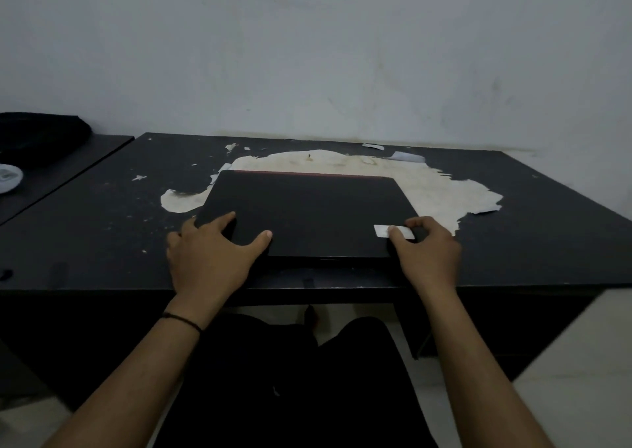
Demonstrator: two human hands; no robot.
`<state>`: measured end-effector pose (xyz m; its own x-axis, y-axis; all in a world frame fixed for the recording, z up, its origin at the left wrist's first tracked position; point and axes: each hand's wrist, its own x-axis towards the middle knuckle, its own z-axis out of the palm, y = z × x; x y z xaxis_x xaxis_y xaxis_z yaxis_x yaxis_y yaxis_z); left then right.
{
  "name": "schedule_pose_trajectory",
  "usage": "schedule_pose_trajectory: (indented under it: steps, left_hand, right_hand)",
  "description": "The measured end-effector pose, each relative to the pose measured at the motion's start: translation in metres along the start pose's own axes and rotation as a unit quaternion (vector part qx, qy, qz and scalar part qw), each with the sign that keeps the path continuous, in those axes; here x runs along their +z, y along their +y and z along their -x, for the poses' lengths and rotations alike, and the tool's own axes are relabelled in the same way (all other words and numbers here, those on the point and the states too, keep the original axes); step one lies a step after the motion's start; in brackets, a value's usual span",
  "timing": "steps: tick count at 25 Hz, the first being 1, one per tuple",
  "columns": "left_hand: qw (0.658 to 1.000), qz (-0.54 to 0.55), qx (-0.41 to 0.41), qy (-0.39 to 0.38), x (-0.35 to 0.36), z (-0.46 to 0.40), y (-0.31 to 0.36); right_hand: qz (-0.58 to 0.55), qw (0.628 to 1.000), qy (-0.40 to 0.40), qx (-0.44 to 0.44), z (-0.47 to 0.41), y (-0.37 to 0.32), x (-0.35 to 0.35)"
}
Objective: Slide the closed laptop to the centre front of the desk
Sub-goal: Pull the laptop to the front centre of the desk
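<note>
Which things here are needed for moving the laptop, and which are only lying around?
Part of the job:
closed laptop
desk
left hand and right hand, both on the laptop's near corners

Only lying about:
white sticker on the lid
dark bundle and round white object on the side table

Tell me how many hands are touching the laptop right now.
2. The left hand rests on the laptop's near left corner, and the right hand holds its near right corner, thumb on a white sticker. None seem hidden.
</note>
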<state>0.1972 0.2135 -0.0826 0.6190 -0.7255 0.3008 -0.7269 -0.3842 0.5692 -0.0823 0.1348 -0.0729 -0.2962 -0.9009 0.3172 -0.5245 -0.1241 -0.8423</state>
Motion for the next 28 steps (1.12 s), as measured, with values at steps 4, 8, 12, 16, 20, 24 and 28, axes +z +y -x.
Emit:
schedule_pose_trajectory:
  steps: [4,8,12,16,20,24,28]
  left_hand:
    - [1.0,-0.017,0.004,0.009,0.001,0.0,-0.003]
    - [1.0,-0.017,0.001,0.015,0.002,0.001,-0.002]
    - [1.0,-0.013,0.0,0.019,0.0,0.003,-0.002]
    - [0.999,-0.027,0.012,0.018,0.001,0.004,-0.003]
    - [0.991,-0.111,0.068,0.035,0.009,0.006,0.002]
    - [0.977,-0.149,0.14,0.057,0.012,0.009,0.009]
    - [0.97,-0.133,0.201,0.018,0.023,0.021,0.025]
  right_hand:
    - [0.018,1.0,-0.008,-0.012,-0.001,0.002,0.005]
    - [0.038,0.999,-0.018,-0.015,-0.007,0.003,0.007]
    - [0.04,0.999,-0.023,-0.017,-0.012,0.004,0.01]
    - [0.026,0.999,-0.02,-0.018,-0.013,0.008,0.014]
    - [0.145,0.98,0.02,-0.132,0.005,0.007,0.025]
    - [0.205,0.946,-0.061,-0.245,0.044,-0.009,0.049]
    - [0.234,0.927,-0.062,-0.286,0.056,-0.007,0.06]
